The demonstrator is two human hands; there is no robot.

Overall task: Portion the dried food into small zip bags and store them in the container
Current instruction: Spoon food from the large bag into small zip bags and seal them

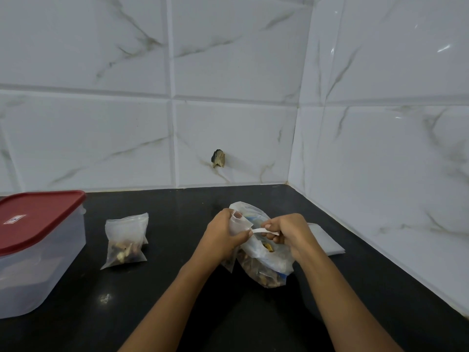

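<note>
— Two questions: where's the small zip bag [242, 224], and what has hold of it?
— Near the centre of the surface [177, 288], over the big food bag [264, 270]. The left grip [223, 235] curls round its mouth; the right grip [289, 232] pinches the zip strip [261, 230].
— How will it handle?
— Light, limp, slippery film, I'd judge. Take the stiffer zip edge, not the sagging body. One filled bag [125, 245] lies left, near the red-lidded container [45, 262].
</note>
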